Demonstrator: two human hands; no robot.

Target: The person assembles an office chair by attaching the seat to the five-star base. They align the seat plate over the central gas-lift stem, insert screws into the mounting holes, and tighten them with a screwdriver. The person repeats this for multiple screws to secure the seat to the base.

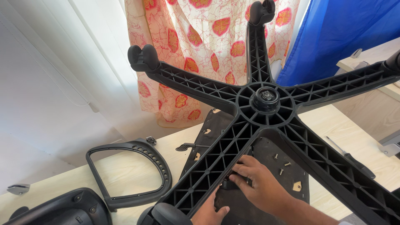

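Black five-arm chair base point(266, 100) stands upside down, ribbed underside toward the camera, hub over a black seat pan point(266, 150) that lies flat on a light wood table point(333, 125). Casters show at the arm ends: one upper left point(143, 58), one at top point(261, 11), one at bottom edge point(168, 213). Right hand point(258, 179) reaches under the lower-left arm, fingers curled and pressed on a small black part at the seat pan; whether it grips the part, cannot tell. Left hand point(210, 212) sits just below, mostly cut off by the frame edge, fingers touching the same area; grip not visible. Loose screws point(281, 164) lie on the seat pan just right of the right hand. Screwdriver point(352, 159) on the table, right. Black D-shaped armrest loop point(129, 173) on the table, left. Patterned curtain point(196, 50) behind.
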